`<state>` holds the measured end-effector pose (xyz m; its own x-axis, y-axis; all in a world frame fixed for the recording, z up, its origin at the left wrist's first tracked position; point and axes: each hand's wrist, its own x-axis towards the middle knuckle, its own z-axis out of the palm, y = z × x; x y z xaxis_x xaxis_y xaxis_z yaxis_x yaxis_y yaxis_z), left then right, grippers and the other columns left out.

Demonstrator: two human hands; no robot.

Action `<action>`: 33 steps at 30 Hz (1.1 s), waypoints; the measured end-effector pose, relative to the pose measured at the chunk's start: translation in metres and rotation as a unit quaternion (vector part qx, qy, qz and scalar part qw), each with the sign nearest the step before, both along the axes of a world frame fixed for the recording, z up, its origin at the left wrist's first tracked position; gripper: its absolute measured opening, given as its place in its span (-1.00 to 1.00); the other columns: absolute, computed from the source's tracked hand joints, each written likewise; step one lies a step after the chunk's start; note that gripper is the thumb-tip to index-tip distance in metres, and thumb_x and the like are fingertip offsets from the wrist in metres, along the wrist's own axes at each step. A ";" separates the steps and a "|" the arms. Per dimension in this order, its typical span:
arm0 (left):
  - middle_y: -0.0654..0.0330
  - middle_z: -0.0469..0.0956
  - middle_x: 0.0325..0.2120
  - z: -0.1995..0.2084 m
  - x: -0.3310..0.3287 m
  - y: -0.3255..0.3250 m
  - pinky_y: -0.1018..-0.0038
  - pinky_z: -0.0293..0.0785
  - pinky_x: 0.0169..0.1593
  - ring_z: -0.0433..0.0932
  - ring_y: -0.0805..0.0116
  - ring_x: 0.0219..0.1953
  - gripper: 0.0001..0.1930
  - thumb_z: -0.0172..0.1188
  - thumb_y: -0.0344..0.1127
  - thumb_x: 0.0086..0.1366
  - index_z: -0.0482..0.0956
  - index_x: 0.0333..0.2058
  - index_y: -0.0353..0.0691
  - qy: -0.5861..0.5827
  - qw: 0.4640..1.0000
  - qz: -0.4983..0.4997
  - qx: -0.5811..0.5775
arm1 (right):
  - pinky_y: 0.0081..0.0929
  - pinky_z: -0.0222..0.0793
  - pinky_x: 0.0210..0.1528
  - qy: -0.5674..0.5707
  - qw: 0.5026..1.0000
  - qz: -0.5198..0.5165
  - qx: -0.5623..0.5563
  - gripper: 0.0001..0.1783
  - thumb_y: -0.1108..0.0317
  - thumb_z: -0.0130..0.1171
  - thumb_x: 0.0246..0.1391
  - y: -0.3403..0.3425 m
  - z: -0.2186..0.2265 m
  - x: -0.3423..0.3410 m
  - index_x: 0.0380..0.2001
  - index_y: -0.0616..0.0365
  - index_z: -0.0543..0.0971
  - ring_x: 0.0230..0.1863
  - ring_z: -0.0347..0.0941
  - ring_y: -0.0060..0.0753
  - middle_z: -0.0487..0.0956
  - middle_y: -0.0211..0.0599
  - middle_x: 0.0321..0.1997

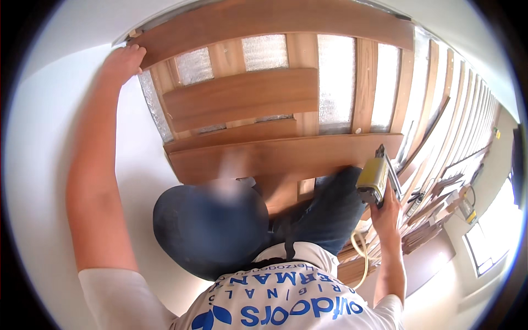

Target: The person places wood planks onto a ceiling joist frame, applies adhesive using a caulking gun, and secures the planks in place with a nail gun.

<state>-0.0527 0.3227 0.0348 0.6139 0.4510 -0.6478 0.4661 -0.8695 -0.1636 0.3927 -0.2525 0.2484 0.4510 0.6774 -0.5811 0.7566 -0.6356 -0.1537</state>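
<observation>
My left hand (129, 61) reaches to the far left corner, its fingers curled against the left end of a long reddish-brown floorboard (275, 22) along the far wall. In my right hand (386, 212) is a yellow and black nail gun (373, 179), gripped by its handle, its dark nose pointing away from me. The nail gun is just past the right end of a nearer loose board (297, 151). A shorter plank (242, 98) lies between those two boards, across pale wooden battens (364, 82).
Silvery foil (336, 71) shows between the battens. A pale air hose (362, 253) loops beside my right forearm. Stacks of boards (426, 236) lie at the right, below a window (495, 225). My bent knees (212, 231) are over the near boards. A white wall (49, 165) rises at left.
</observation>
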 end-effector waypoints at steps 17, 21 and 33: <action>-0.15 0.52 0.03 -0.056 -0.052 -0.080 0.10 0.41 0.21 0.51 -0.15 0.12 -0.57 0.13 -0.25 0.44 0.39 0.20 -0.28 -0.151 0.976 0.154 -0.041 | 0.13 0.43 0.06 -0.115 0.868 -0.476 -0.076 -0.11 0.24 0.18 0.03 -0.374 -0.051 -0.104 0.44 0.12 0.12 -0.01 0.54 0.40 0.62 0.31 -0.10; -0.19 0.50 0.05 -0.041 -0.070 -0.140 0.10 0.40 0.23 0.49 -0.19 0.12 -0.49 0.15 -0.26 0.43 0.33 0.29 -0.29 -0.180 0.970 0.157 -0.052 | 0.04 0.39 0.19 -0.089 0.810 -0.574 -0.084 -0.13 0.28 0.17 0.03 -0.473 -0.102 -0.161 0.41 0.20 0.12 0.12 0.48 0.45 0.57 0.36 0.04; -0.05 0.60 -0.04 0.110 0.008 -0.140 0.25 0.45 0.14 0.57 0.07 0.03 -0.53 0.15 -0.21 0.47 0.39 0.26 -0.29 -0.209 0.963 0.170 -0.025 | 0.01 0.39 0.23 -0.061 0.663 -0.744 -0.051 -0.02 0.35 0.14 0.11 -0.579 -0.231 -0.257 0.47 0.27 -0.15 0.18 0.47 0.39 0.53 0.44 0.09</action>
